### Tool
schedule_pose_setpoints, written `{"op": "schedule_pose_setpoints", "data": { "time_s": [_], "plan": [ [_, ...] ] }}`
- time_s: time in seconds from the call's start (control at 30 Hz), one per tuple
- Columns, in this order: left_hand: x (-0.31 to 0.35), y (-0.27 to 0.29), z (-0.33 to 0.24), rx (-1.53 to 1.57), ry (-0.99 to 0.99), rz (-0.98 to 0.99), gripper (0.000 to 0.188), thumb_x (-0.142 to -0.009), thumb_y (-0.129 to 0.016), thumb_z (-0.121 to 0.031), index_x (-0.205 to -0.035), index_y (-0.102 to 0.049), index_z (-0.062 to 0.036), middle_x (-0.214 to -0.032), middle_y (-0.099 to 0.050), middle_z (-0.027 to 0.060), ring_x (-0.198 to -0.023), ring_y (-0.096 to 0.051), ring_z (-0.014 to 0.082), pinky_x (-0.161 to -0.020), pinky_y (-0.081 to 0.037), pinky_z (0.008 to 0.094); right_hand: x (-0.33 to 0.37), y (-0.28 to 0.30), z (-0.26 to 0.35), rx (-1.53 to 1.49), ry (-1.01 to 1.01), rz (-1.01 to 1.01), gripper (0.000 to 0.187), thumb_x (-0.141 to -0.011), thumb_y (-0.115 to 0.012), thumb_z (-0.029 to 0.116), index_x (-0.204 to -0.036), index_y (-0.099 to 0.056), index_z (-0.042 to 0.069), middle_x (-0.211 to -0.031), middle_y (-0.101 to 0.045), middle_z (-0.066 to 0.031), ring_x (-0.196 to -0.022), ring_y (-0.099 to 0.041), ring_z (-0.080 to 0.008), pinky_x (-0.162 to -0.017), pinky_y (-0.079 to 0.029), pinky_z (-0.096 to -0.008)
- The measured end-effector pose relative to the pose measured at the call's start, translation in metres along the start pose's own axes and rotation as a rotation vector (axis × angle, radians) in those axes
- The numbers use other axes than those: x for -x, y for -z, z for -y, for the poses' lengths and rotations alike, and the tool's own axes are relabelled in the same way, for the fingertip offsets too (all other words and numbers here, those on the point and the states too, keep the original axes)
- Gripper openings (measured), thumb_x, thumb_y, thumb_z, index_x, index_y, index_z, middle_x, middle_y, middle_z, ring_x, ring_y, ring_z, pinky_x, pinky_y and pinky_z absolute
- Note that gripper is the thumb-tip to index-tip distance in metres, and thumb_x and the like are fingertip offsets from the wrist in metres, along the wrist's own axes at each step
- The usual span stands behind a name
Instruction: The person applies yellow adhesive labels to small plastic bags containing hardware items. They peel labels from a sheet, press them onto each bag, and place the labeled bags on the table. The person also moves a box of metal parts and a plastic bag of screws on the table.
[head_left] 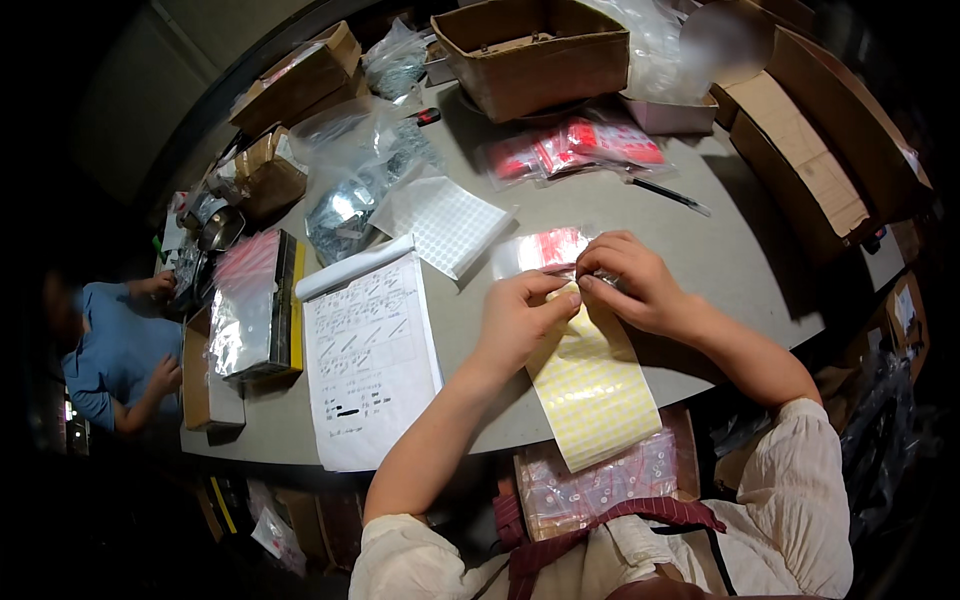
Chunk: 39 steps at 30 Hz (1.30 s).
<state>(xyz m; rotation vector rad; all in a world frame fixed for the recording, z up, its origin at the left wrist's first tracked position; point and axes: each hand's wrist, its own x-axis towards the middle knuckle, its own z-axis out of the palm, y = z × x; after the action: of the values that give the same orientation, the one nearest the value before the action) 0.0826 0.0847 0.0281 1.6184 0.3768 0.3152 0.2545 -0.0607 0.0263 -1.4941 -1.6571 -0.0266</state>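
Note:
My two hands meet above the table, fingertips close together. A long sheet of round yellow stickers [595, 385] runs from under my fingers toward me and over the table's near edge. My left hand [525, 308] is closed, its thumb pressed at the sheet's upper end. My right hand [638, 285] is closed in a pinch beside it; whatever its fingertips hold is too small to make out. Just beyond my fingers lies a clear plastic bag with red printing [555, 243], partly covered by them.
To the left are a handwritten notepad [370, 370], a white sticker sheet [445, 222] and a box of clear bags [250, 310]. Red-printed packets [575, 148], a pen [670, 195] and cardboard boxes [530, 65] lie farther back. Another person [125, 345] sits at far left.

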Motion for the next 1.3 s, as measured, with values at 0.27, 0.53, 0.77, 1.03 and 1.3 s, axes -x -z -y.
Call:
{"op": "schedule_pose_setpoints", "data": {
  "time_s": [0.27,0.53,0.77,1.03,1.3],
  "plan": [
    [-0.002,0.003,-0.001,0.051,0.037,0.002,0.035,-0.087,-0.081,-0.017,-0.112,-0.076,0.0075,-0.104,-0.074,0.0093,-0.092,-0.065,0.0132,-0.08,-0.051,0.0281,0.0,0.001,-0.008,-0.108,-0.069,0.02,0.013,-0.089,-0.071,0.011,-0.099,-0.068,0.003,-0.1,-0.069,-0.0113,-0.097,-0.063,-0.031,-0.089,-0.05,-0.0405],
    [0.002,-0.001,-0.006,-0.008,-0.041,0.022,0.029,-0.089,-0.08,-0.014,-0.11,-0.077,0.0056,-0.096,-0.072,0.0047,-0.085,-0.064,0.0109,-0.075,-0.05,0.026,-0.002,0.0,-0.003,0.017,0.05,-0.079,0.013,-0.085,-0.074,0.009,-0.096,-0.069,0.003,-0.096,-0.069,-0.0107,-0.096,-0.063,-0.0314,-0.087,-0.051,-0.0404],
    [0.002,0.003,0.001,-0.071,0.041,0.041,0.03,-0.084,-0.078,-0.017,-0.105,-0.078,0.0047,-0.087,-0.073,0.0048,-0.075,-0.065,0.0126,-0.067,-0.05,0.0287,0.001,0.008,-0.001,-0.324,-0.349,-0.02,0.012,-0.086,-0.07,0.005,-0.096,-0.065,-0.001,-0.092,-0.067,-0.0124,-0.088,-0.066,-0.0247,-0.083,-0.052,-0.0379],
    [-0.001,0.019,-0.015,-0.397,0.139,0.187,0.039,-0.076,-0.075,-0.027,-0.102,-0.078,0.0009,-0.073,-0.07,0.0151,-0.067,-0.066,0.0196,-0.065,-0.051,0.0356,0.004,-0.005,-0.008,0.498,0.057,-0.005,0.015,-0.072,-0.072,0.009,-0.082,-0.061,0.004,-0.079,-0.061,-0.0119,-0.073,-0.062,-0.031,-0.074,-0.049,-0.0409],
    [-0.003,0.026,-0.015,-0.317,0.173,0.148,0.033,-0.078,-0.073,-0.023,-0.097,-0.077,0.003,-0.07,-0.069,0.0135,-0.064,-0.065,0.0177,-0.064,-0.051,0.0334,0.006,0.022,0.0,0.378,0.042,0.359,0.013,-0.071,-0.071,0.011,-0.082,-0.071,0.003,-0.095,-0.07,-0.0101,-0.093,-0.066,-0.0295,-0.102,-0.045,-0.0448]
  ]
}}
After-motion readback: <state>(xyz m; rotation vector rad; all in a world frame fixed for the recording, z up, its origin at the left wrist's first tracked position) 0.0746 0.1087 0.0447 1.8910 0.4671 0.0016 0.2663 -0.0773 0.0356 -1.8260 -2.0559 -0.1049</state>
